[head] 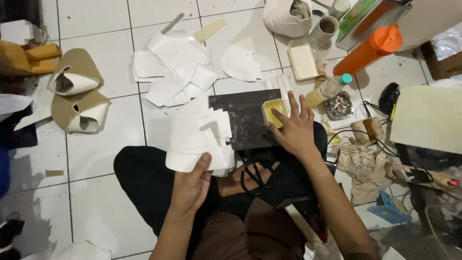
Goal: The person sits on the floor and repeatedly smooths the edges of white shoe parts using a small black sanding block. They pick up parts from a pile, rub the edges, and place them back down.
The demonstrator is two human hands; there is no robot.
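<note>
The person sits cross-legged on a floor (96,159) of large white tiles with dark grout lines, and all the work lies on that floor or on the lap. The left hand (191,187) holds a stack of white cut pieces (195,137) over the left knee, thumb on top and the fingers curled shut beneath the lower edge. The right hand (294,129) rests spread and open, its fingertips touching a small rectangular tin of yellowish paste (274,110); it grips nothing. The tin stands at the right edge of a dark board (240,118) that lies just in front of the knees. Black-handled scissors (257,175) lie on the lap between the two arms.

Beyond the board, a loose heap of white scraps (175,67) spreads across the tiles, with a rounded white piece (239,61) just to its right. Two tan folded forms with white lining (77,91) lie at the left. At the upper right stand an orange bottle (370,50), a shallow tray of white material (303,61) and a small bottle with a teal cap (329,88). Crumpled cloth (365,163) and cables crowd the right side.
</note>
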